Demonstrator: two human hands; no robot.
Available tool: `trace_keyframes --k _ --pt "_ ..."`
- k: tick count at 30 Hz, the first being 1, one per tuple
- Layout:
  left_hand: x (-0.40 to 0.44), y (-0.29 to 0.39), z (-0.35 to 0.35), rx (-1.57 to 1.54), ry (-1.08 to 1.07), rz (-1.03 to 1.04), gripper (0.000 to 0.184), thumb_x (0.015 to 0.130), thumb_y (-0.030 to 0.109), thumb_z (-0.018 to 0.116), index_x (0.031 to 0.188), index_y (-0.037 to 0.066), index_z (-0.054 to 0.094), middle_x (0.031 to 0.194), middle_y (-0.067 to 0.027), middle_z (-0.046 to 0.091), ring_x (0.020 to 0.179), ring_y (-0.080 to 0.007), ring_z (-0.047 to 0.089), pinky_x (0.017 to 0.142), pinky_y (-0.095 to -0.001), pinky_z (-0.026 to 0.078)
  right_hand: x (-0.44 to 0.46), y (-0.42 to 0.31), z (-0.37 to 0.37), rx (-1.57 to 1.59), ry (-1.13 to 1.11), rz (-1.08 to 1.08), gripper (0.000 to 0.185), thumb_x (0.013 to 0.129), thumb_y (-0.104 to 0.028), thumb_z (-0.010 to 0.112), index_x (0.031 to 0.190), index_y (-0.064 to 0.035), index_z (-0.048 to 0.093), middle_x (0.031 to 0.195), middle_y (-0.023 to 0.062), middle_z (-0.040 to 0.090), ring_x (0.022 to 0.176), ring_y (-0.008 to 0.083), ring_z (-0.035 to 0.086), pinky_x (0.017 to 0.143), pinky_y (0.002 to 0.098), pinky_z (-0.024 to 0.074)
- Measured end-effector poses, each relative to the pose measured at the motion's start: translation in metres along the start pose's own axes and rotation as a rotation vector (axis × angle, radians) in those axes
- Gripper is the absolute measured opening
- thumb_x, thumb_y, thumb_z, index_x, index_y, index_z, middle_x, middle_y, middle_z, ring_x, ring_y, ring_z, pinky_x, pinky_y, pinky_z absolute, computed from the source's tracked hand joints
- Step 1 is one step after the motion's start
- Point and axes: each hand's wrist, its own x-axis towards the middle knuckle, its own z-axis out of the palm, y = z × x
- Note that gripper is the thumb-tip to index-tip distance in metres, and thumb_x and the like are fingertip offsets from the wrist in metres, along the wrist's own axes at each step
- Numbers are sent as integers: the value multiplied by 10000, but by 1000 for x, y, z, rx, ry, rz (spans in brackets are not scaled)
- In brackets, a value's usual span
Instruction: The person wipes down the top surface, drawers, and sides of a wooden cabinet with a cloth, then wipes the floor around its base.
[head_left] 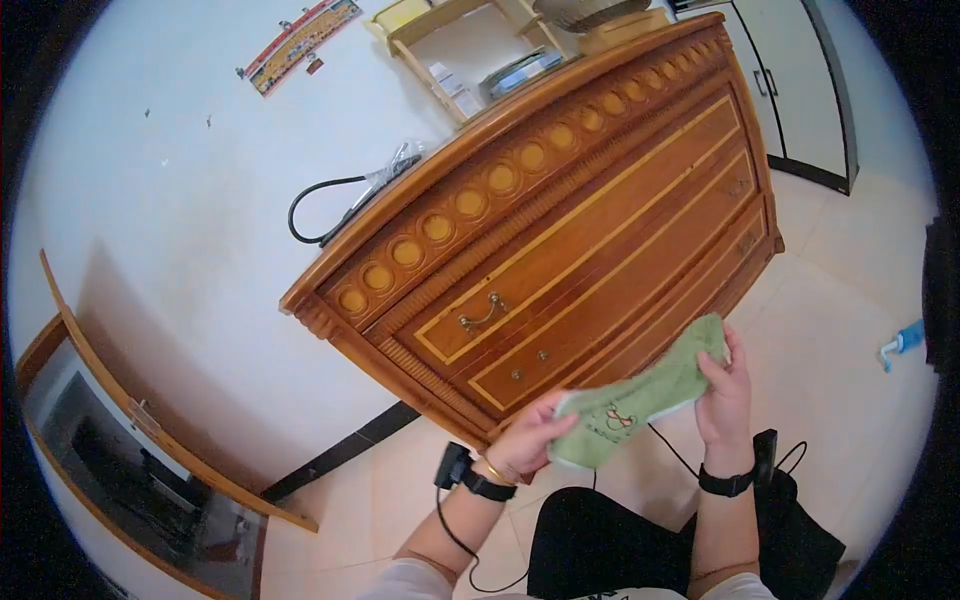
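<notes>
A folded green cloth (655,388), looking like a small towel with pale edging and a little embroidered figure, stretches between my two hands above my lap. My left hand (528,436) pinches its lower left end, thumb on top. At the upper right end, my right hand (724,388) grips it with the thumb over the front and the fingers behind. The cloth slants up to the right, in front of the dresser's lower drawers. Each wrist wears a black strap, and a small black device with a cable sits by the left one.
A carved wooden dresser (590,245) fills the middle, with a small shelf (415,60) and a black cable (295,210) on top. A white cabinet (800,90) stands at upper right. A wood-framed mirror (290,517) leans at left. A blue pump bottle (909,337) appears at far right.
</notes>
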Motion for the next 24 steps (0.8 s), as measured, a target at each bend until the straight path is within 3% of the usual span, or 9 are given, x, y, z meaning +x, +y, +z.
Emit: trace_keyframes --k 4,7,9,10,11,13,17,19,24 --pt "19 80 2 -64 103 254 295 1038 95 594 1328 38 585 1258 -73 683 1132 -169 667 1010 -350 540 19 20 26 -347 -141 56 648 913 33 670 1508 -98 449 1567 145 384 1415 245 435 1140 396 412" --pt "33 132 12 107 210 428 319 1046 95 590 1353 8 572 1252 -82 684 1117 -164 667 991 -328 539 35 37 62 -820 -342 -317 518 856 -46 756 1348 -112 607 1512 189 421 1389 330 428 1177 455 357" --pt "55 150 5 373 314 593 311 1043 101 608 1328 -23 594 1270 -78 675 1128 -146 648 1000 -308 516 53 47 88 -987 -417 -564 420 830 -89 786 1236 -106 682 1492 215 426 1379 377 419 1187 484 326" --pt "65 162 11 555 396 668 265 1028 102 632 1258 -29 630 1148 -56 682 1068 -125 630 934 -302 522 62 51 101 -1038 -447 -680 369 820 -109 796 1179 -100 713 1485 227 425 1376 399 413 1189 496 311" --pt "83 170 -9 1011 473 832 227 992 65 652 1202 -22 648 1021 -73 651 920 -186 644 841 -319 528 70 55 116 -1088 -439 -729 357 815 -101 790 1164 -95 713 1472 232 431 1361 412 419 1175 498 319" --pt "104 188 -7 1460 619 1017 234 935 30 656 1165 -1 629 936 -110 581 798 -286 636 754 -378 536 86 61 144 -1187 -422 -828 332 806 -87 776 1132 -84 714 1445 242 443 1331 438 433 1148 501 334" --pt "132 210 -8 2007 766 929 262 891 65 633 1150 34 609 950 -124 568 792 -320 662 666 -395 561 125 75 190 -1360 -343 -1094 371 839 -12 676 1195 -116 687 1355 224 477 1243 442 456 1047 520 370" --pt "148 214 -17 2145 820 992 266 885 100 626 1146 54 602 933 -111 558 796 -290 679 615 -397 565 140 79 207 -1399 -343 -1207 439 838 8 641 1246 -148 679 1461 239 430 1167 445 469 1008 506 382" --pt "158 211 -17 2136 1003 903 319 902 126 614 1216 75 595 920 -124 569 803 -300 675 632 -395 567 162 86 221 -1558 -387 -1224 579 797 -3 667 1344 -192 657 1591 215 354 1068 416 503 945 468 428"
